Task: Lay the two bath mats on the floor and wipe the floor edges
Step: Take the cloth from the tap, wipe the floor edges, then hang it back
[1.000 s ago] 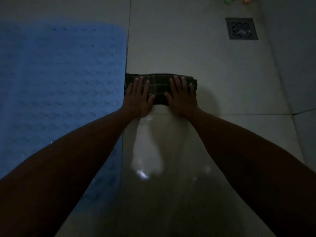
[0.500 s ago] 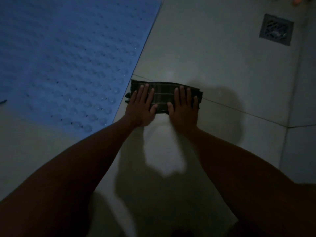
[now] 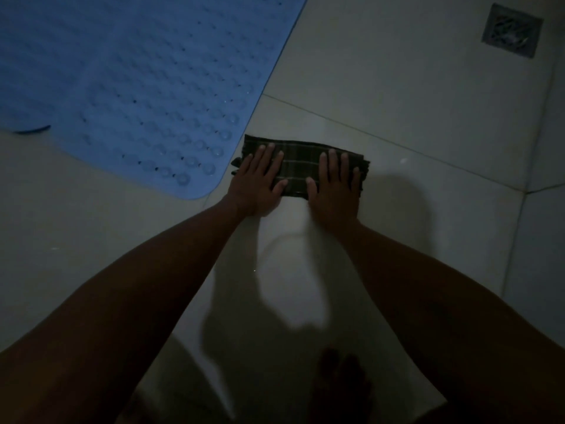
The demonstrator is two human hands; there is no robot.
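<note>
A blue bath mat (image 3: 137,81) with rows of round bumps lies flat on the pale tiled floor at the upper left. Just off its near right corner sits a folded dark checked cloth (image 3: 301,162) on the tiles. My left hand (image 3: 260,182) presses flat on the cloth's left half, fingers straight. My right hand (image 3: 336,185) presses flat on its right half the same way. Only one mat is clearly in view; a curved blue edge shows at the far left.
A square metal floor drain (image 3: 512,30) sits at the upper right. The wall base (image 3: 547,148) runs down the right side. A bare foot (image 3: 342,390) stands on the tiles at the bottom. The room is dim.
Both hands have drawn the cloth back along the mat's right edge to its near corner. The view has turned, so the mat now lies diagonally at upper left.
</note>
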